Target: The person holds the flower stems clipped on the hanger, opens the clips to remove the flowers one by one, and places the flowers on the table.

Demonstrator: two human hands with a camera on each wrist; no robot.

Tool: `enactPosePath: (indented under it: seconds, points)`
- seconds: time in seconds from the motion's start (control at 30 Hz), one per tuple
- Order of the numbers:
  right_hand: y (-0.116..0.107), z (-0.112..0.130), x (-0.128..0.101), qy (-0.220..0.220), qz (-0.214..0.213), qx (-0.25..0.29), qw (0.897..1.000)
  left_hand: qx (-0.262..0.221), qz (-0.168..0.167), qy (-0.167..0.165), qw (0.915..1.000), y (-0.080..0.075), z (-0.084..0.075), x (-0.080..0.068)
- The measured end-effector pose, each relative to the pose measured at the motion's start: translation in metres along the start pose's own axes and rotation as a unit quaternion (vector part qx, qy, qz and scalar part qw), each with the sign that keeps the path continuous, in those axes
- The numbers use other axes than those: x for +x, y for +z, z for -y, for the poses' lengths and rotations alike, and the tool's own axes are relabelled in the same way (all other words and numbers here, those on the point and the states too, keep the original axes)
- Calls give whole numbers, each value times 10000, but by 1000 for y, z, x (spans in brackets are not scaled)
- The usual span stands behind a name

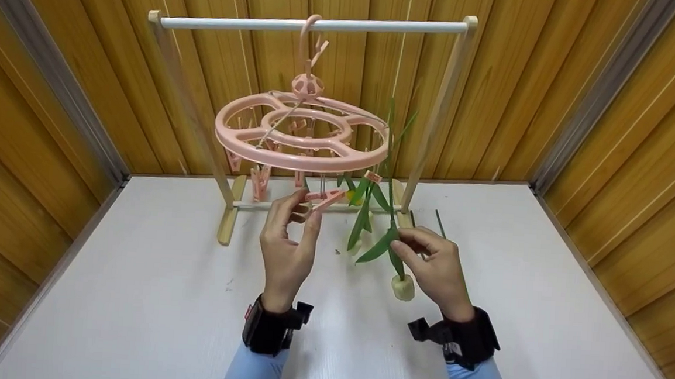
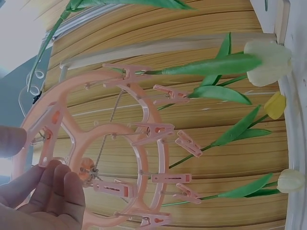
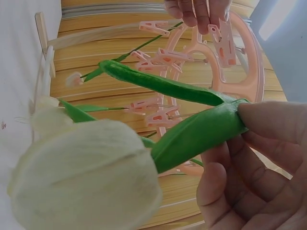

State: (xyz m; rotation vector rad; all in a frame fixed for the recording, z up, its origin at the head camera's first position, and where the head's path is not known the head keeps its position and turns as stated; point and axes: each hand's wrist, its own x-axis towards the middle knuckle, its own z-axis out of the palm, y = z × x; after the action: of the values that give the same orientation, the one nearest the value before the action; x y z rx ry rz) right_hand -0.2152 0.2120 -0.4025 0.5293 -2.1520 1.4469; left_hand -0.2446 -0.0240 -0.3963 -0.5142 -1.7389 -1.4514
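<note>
My left hand [image 1: 291, 233] holds a pink clothespin [image 1: 328, 199] by its spread handles, thumb on one side and fingertips on the other. This clothespin hangs from the near side of a round pink clip hanger [image 1: 298, 162]. To the right, my right hand [image 1: 435, 266] pinches an upside-down white tulip [image 1: 403, 288] at its stem and green leaves. Its bloom points down toward the table, and the stem rises beside the hanger's right rim. In the right wrist view the pinched leaf [image 3: 201, 132] lies between thumb and fingers.
A wooden stand with a white rod [image 1: 236, 25] carries the hanger. A yellow tulip [image 2: 275, 105] and white tulips [image 2: 290, 181] hang bloom-down from clothespins behind. Other pink clothespins [image 1: 260, 183] dangle at left. Below is a white table [image 1: 149, 295]; wood-panelled walls [image 1: 625, 172] enclose it.
</note>
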Motion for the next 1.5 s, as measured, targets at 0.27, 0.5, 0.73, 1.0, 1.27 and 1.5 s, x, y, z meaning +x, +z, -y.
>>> enactPosePath:
  seconds: [0.27,0.5,0.73,1.0,1.27,1.5]
  points:
    - [-4,-1,-1,292,-38,-19,9996,97,152,-26,9998,-1,-4,-1]
    - [-7,-2,-1,450,-7,-123,9989,195,293,-14,9994,-3,-5,-2]
    - [-13,-3,-2,518,10,-220,9984,466,454,102,9978,-4,-8,-3]
    - [-24,-7,-6,494,-51,-416,9979,868,592,311,9940,-9,-9,-8]
    - [-37,-11,-7,491,-179,-453,9976,1137,813,533,9887,-14,-9,-10]
    - [-44,-15,-10,557,-199,-714,9957,1305,904,503,9860,-16,-7,-13]
